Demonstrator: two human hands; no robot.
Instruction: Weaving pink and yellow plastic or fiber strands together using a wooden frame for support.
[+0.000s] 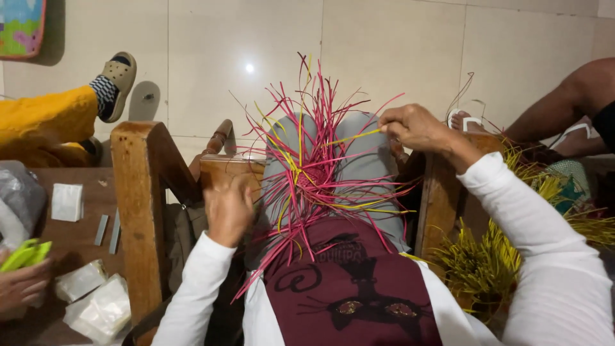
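On my lap lies a woven piece of pink and yellow strips [314, 186], its loose ends fanning out over my grey trousers. My right hand [415, 127] is raised at the upper right and pinches a yellow strip [352, 137] pulled taut from the weave. My left hand [228, 210] rests at the left edge of the weave with fingers curled, touching the pink strips; whether it grips any is not clear. I sit in a wooden chair, whose left armrest [138, 192] is next to my left hand.
A bundle of yellow-green strips [487, 256] lies on the floor to my right. Another person's bare leg and sandal [564, 109] are at upper right. A leg in yellow with a striped sock [102, 90] is at upper left. A wooden table [77, 237] holds small plastic packets; another hand [22, 282] holds something green.
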